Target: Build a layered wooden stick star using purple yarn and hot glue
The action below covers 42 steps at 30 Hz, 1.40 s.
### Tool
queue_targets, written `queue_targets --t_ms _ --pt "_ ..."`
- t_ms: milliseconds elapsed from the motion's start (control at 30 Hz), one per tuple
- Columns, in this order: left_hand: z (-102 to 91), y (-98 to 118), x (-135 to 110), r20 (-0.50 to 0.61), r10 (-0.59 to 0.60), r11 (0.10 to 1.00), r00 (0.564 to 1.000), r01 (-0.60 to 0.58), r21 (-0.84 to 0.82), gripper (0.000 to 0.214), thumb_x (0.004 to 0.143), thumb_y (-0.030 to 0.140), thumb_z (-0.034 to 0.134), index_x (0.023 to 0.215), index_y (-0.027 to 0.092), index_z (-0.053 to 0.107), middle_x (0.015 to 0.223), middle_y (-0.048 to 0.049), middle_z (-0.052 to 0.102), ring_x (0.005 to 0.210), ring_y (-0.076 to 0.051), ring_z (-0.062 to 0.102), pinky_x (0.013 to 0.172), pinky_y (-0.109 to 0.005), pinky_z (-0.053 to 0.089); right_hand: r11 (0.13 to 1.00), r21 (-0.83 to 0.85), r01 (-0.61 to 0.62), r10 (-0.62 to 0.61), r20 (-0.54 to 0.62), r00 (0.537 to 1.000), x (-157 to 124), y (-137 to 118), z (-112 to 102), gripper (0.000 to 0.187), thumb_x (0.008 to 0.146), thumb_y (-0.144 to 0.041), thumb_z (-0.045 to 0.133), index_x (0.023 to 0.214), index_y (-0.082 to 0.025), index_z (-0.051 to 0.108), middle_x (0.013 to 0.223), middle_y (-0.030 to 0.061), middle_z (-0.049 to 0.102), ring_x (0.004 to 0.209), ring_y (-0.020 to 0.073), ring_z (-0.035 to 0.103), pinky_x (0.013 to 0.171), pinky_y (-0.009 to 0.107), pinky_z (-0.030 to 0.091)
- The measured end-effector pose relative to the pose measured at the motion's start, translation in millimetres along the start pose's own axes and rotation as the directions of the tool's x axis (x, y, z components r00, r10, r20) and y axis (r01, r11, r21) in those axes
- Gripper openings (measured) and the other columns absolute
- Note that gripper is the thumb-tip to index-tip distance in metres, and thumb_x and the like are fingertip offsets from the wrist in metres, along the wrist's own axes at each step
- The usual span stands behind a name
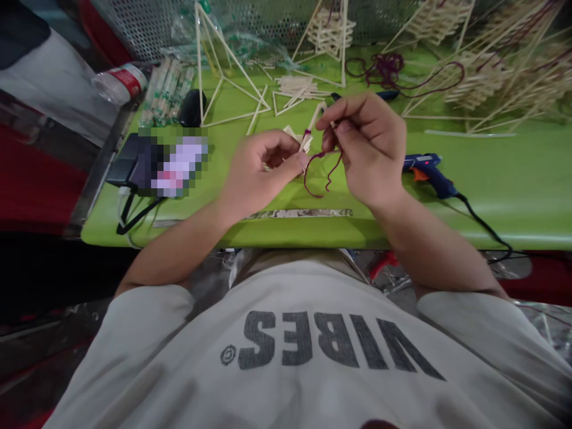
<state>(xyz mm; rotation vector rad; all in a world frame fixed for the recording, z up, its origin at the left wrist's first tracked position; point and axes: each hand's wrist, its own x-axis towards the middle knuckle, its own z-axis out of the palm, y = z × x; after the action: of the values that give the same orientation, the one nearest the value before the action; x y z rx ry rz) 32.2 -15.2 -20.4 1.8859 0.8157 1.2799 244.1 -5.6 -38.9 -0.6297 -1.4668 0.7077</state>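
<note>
My left hand (263, 170) is closed, its thumb and fingers pinching a small bundle of pale wooden sticks (305, 142). Dark red string (307, 179) is wrapped on these sticks and dangles below them in loose curls. Close by on the right, my right hand (369, 143) is closed too, its thumb and fingertips pressed together. String comes out beneath that hand, though the fingers hide most of what they pinch. Between the hands a pale bent strip (318, 114) rises to the right fingertips. Part of a stacked stick piece (289, 132) shows behind the left fingers.
A blue glue gun (431, 173) with its cord lies at the right. Behind are stick frames (223, 77), loose sticks (297, 87), a string tangle (386, 68) and stacked stick models (478, 77). A bottle (120, 83) and a blurred phone-like object (181, 167) are left; a ruler-like strip (304, 213) lies in front.
</note>
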Motion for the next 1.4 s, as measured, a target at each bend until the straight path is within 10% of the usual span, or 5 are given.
queue_targets --t_ms 300,767,1400 --pt "-4.3 -10.0 1.9 0.015 -0.081 0.988 0.997 0.083 -0.131 0.038 0.103 0.055 0.085 0.084 0.022 0.081 0.078 -0.0004 0.079 0.063 -0.01 0.067 0.058 -0.025 0.051 0.998 0.059 -0.023 0.022 0.005 1.0 1.3 -7.0 0.8 0.018 0.107 -0.052 0.078 0.113 -0.036 0.081 0.112 0.0026 0.077 0.092 0.0227 0.07 0.091 0.042 0.061" --pt "-6.2 -1.1 3.4 -0.014 -0.121 0.988 0.993 0.119 -0.1 0.044 0.105 0.065 0.079 0.086 0.025 0.081 0.078 -0.001 0.078 0.062 -0.013 0.067 0.061 -0.029 0.057 0.998 -0.053 -0.016 0.013 -0.047 0.999 5.1 -10.3 0.1 0.038 0.099 -0.064 0.086 0.091 -0.028 0.076 0.067 -0.0015 0.064 0.05 0.0139 0.048 0.049 0.039 0.033" --pt "-10.5 -22.4 12.1 -0.065 -0.244 0.921 0.968 0.21 -0.329 0.026 0.103 0.043 0.077 0.085 0.025 0.078 0.087 -0.0009 0.076 0.074 -0.011 0.07 0.067 -0.024 0.055 0.985 0.006 -0.171 0.17 0.098 0.981 4.2 -7.9 -6.7 0.043 0.098 -0.069 0.085 0.089 -0.027 0.078 0.066 -0.0008 0.066 0.05 0.0121 0.047 0.042 0.033 0.032"
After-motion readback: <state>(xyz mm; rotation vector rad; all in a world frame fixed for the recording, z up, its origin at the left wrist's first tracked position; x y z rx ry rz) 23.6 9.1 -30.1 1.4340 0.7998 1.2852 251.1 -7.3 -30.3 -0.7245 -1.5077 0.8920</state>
